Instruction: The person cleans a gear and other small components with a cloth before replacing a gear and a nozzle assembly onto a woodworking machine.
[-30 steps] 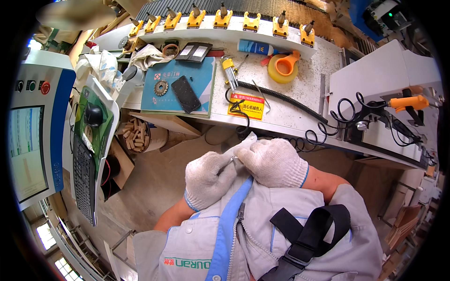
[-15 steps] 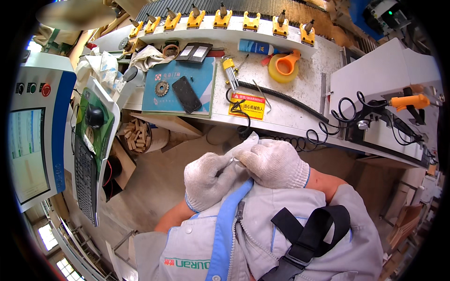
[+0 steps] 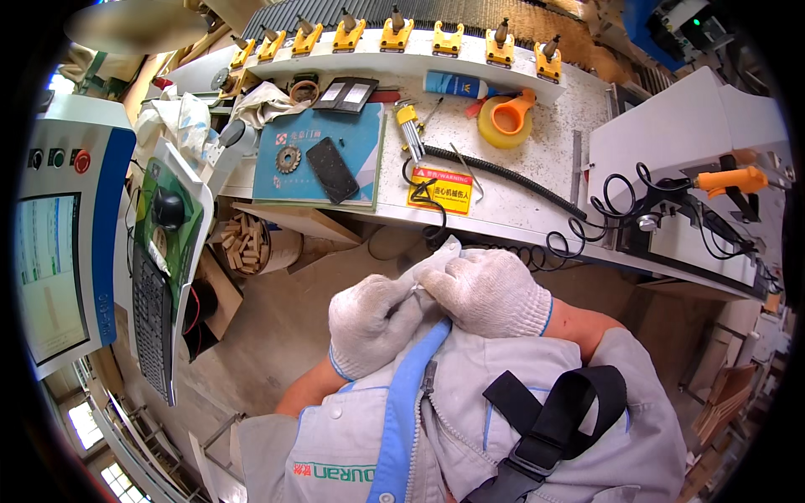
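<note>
My left hand (image 3: 369, 325) and my right hand (image 3: 490, 293), both in white knitted gloves with blue cuffs, meet in front of my chest just above the jacket collar. Their fingers are closed and press together around a small pale piece (image 3: 451, 246), whose tip pokes out above the fingertips. What this piece is I cannot make out; the gloves cover most of it. Below the hands is my grey work jacket (image 3: 352, 427) with a blue zip edge and a black strap (image 3: 545, 427).
Ahead stands a white bench (image 3: 394, 193) with a phone (image 3: 332, 170), a toothed cutter (image 3: 288, 159), hex keys (image 3: 411, 132), a tape roll (image 3: 506, 126) and a spray can (image 3: 455, 85). Yellow tool holders (image 3: 396, 35) line its back. A control screen (image 3: 52, 277) and keyboard (image 3: 153, 323) are left; an orange-handled air gun (image 3: 731, 180) hangs right.
</note>
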The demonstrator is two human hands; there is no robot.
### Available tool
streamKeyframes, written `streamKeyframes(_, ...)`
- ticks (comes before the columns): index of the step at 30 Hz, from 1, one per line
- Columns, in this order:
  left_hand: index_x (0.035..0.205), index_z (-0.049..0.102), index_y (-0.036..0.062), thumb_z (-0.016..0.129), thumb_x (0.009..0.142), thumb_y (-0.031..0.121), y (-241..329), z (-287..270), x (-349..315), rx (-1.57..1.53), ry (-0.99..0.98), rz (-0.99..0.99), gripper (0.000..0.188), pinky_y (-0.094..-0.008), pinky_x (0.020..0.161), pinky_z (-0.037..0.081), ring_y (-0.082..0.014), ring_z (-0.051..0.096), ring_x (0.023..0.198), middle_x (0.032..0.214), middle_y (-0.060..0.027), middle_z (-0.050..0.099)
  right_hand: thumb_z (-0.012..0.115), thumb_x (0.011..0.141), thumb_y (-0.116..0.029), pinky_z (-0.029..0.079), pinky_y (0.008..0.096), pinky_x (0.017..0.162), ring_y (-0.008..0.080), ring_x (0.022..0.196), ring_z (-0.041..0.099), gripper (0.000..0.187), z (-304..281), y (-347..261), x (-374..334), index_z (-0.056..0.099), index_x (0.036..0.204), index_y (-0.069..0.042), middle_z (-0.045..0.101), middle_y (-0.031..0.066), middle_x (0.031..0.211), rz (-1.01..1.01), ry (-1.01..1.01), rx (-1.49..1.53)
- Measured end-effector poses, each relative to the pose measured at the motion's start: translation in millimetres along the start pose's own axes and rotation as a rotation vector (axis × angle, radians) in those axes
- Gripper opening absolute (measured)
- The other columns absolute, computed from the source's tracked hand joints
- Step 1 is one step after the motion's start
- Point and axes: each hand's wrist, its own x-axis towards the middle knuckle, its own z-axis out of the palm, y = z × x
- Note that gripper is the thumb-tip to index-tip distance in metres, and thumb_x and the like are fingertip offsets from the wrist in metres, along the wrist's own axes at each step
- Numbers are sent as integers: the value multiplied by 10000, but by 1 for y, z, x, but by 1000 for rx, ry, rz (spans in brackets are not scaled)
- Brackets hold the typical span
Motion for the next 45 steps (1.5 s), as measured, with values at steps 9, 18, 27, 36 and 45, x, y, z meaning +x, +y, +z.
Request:
streamKeyframes(9, 907, 748, 39, 744, 787, 45, -6, 1, -3, -29, -13, 0, 121, -401, 561, 512, -323, 652, 605, 706, -143, 628, 677, 839, -180, 578, 463, 584, 314, 740, 736, 234, 2, 0, -3, 656, 1060, -107, 694, 119, 781, 25, -22, 1)
streamKeyframes(18, 870, 733, 54, 783, 798, 67, 9, -8, -9, -118, 45, 19, 88, -391, 546, 503, -304, 643, 581, 707, -134, 634, 646, 894, -191, 580, 477, 586, 334, 721, 735, 210, 13, 10, -3, 654, 1078, -91, 704, 149, 800, 227, -99, -53)
streamKeyframes(27, 833, 706, -21, 750, 784, -63, 4, 4, -3, -35, 100, 51, 78, -294, 536, 495, -148, 658, 587, 687, -106, 675, 749, 743, -158, 580, 427, 652, 312, 777, 725, 341, 4, 0, -7, 692, 1078, -129, 691, 90, 798, 0, 90, 62)
streamKeyframes(36, 892, 753, -30, 697, 777, -73, 4, 2, -8, -44, 26, 4, 135, -291, 564, 516, -161, 677, 607, 714, -124, 697, 728, 781, -190, 584, 441, 637, 311, 779, 732, 296, 6, 1, -7, 696, 1067, -120, 692, 98, 797, -34, 78, 42)
streamKeyframes(45, 847, 722, -28, 678, 787, -77, 3, 0, -12, -44, -28, -48, 89, -299, 555, 528, -156, 678, 586, 682, -120, 692, 700, 812, -219, 565, 439, 570, 299, 724, 718, 230, -2, 4, -6, 680, 1015, -113, 681, 95, 775, -130, 84, 39)
